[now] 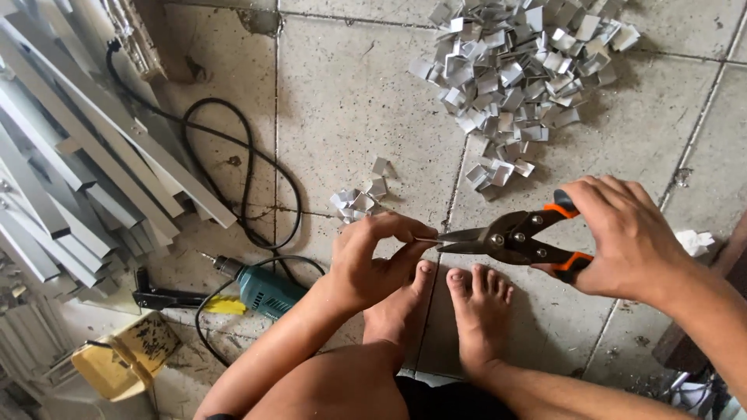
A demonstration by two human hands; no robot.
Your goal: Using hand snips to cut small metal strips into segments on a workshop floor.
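mid-cut: my left hand point(372, 260) pinches a small metal strip point(427, 239) at the snips point(510, 236) blades, right hand point(626, 237) wrapped round the handles above the floor point(350, 101); next needs a firm squeeze

snips point(513, 237): dark matt metal blades, bright rivets; handles in glossy orange and black plastic
cut pieces point(513, 70): thin sheet metal, pale grey, dull sheen
profiles point(85, 171): long grey metal strips, smooth, satin
drill point(261, 289): teal plastic body, metal chuck; black rubbery cable point(233, 155)
floor point(350, 93): grey tile, rough, stained, matt
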